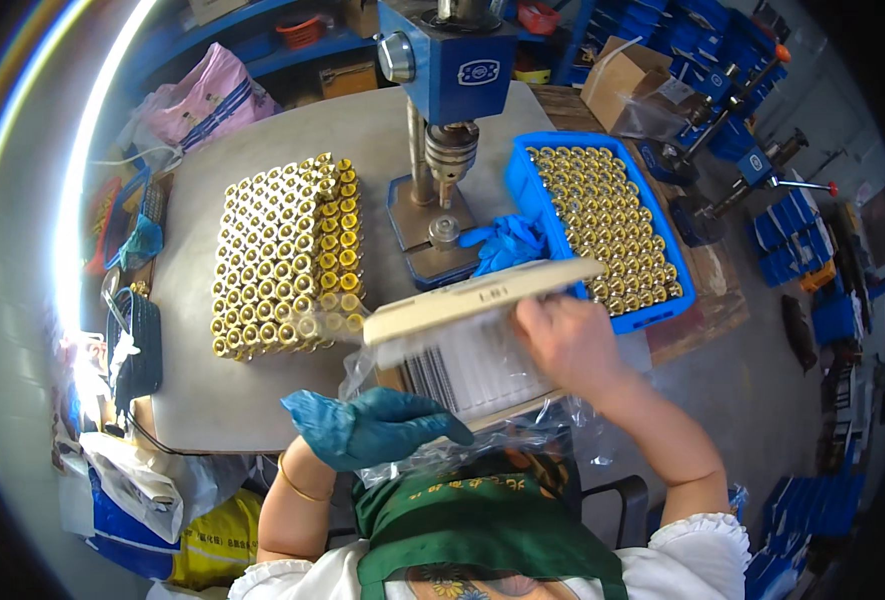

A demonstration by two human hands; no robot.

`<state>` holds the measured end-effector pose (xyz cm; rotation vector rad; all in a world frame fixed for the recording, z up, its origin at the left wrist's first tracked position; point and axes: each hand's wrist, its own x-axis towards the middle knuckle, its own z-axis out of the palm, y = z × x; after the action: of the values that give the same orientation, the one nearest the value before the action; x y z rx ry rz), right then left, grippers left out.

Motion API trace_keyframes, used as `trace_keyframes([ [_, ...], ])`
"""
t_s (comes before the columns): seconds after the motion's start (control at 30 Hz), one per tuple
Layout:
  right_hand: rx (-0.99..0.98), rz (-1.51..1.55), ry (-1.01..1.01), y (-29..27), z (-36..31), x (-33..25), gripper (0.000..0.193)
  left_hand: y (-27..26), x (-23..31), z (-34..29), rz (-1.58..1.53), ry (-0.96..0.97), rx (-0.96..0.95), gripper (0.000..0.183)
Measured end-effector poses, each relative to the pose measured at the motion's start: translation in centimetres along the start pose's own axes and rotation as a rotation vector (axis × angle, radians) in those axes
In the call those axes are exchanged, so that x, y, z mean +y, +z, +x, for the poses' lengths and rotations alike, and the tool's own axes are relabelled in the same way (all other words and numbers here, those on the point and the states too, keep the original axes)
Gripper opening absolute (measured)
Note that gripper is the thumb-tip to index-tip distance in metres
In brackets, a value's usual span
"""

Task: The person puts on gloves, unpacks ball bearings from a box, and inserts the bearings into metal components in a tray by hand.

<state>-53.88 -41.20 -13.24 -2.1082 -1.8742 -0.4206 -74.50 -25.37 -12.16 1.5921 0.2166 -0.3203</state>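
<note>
So the pale lid (pixel 472 300) is clamped in the bare right hand (pixel 570 345), thumb and fingers together on its near edge, and it's held up at a slant over the box (pixel 497 380), which sits just below and to the left of that grip. Opening looks pretty much done, since the inside is exposed: dark ridged rows at the left end, whitish stuff beside them, too blurry to be identified. Clear plastic (pixel 427 455) is bunched around the box, so unwrapping seems only partly done. The gloved left hand (pixel 377 428) is placed along the box's near left corner, fingers stretched out; whether anything is pinched there can't be told. Nothing from the box is seen set out, so emptying, if wanted, is probably left. Farther left of the grip, brass parts (pixel 272 260) are stacked in a block; more are lined up in the blue tray (pixel 652 318) just beyond it to the right. Which pile is finished can't be told. No part is seen under the drill press (pixel 467 60), past the lid, where a blue glove (pixel 510 245) is left.
</note>
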Motion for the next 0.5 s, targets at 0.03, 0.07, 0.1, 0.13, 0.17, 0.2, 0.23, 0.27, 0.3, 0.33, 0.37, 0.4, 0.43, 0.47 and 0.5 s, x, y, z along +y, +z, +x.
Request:
trace_keyframes([
  [0.03, 0.059, 0.003, 0.039, 0.4, 0.9, 0.3, 0.018, 0.6, -0.7, 0.3, 0.056, -0.077, -0.001, 0.033],
  [0.07, 0.05, 0.063, 0.071, 0.6, 1.6, 0.4, 0.013, 0.4, -1.4, 0.6, 0.055, -0.079, 0.004, 0.033],
  [0.1, 0.049, 0.067, 0.067, 1.4, 1.7, 0.0, 0.013, 0.0, -2.4, 1.1, -0.203, -0.045, 0.15, 0.035],
  [0.13, 0.08, 0.269, -0.007, 2.7, 1.7, -0.5, 0.014, -0.4, -3.4, 1.6, -0.459, -0.005, 0.304, 0.037],
  [0.17, 0.108, 0.472, -0.083, 3.7, 1.8, -1.1, 0.016, -1.3, -5.2, 2.2, -0.566, 0.166, 0.339, 0.041],
  [0.2, -0.119, 0.606, -0.132, 4.3, 1.7, -1.7, 0.021, -1.7, -5.3, 2.6, -0.683, 0.11, 0.401, 0.041],
  [0.23, -0.12, 0.605, -0.135, 5.4, 1.6, -2.1, 0.021, -2.0, -5.1, 2.9, -0.796, 0.054, 0.457, 0.041],
  [0.27, -0.206, 0.616, -0.176, 7.4, 1.4, -2.3, 0.022, -2.1, -5.6, 3.3, -0.798, 0.058, 0.46, 0.041],
  [0.3, -0.293, 0.629, -0.22, 9.2, 1.3, -2.4, 0.023, -2.2, -6.4, 3.8, -1.015, 0.102, 0.447, 0.04],
  [0.33, -0.294, 0.63, -0.229, 10.6, 1.3, -2.1, 0.023, -2.3, -6.6, 4.1, -1.233, 0.151, 0.429, 0.04],
  [0.37, -0.314, 0.545, -0.293, 11.9, 1.4, -1.9, 0.029, -1.8, -6.5, 4.4, -1.236, 0.157, 0.434, 0.04],
  [0.4, -0.336, 0.463, -0.354, 13.1, 1.3, -1.5, 0.035, -0.7, -6.2, 4.9, -1.368, 0.153, 0.547, 0.039],
  [0.43, -0.338, 0.466, -0.365, 13.7, 1.6, -1.4, 0.035, 0.1, -6.2, 4.6, -1.498, 0.152, 0.666, 0.039],
  [0.47, -0.381, 0.504, -0.37, 14.2, 1.8, -1.2, 0.04, 0.7, -9.2, 4.0, -1.434, 0.29, 0.502, 0.04],
  [0.5, -0.43, 0.539, -0.361, 14.5, 1.8, -0.8, 0.045, 1.6, -9.5, 3.7, -1.441, 0.287, 0.498, 0.04],
])
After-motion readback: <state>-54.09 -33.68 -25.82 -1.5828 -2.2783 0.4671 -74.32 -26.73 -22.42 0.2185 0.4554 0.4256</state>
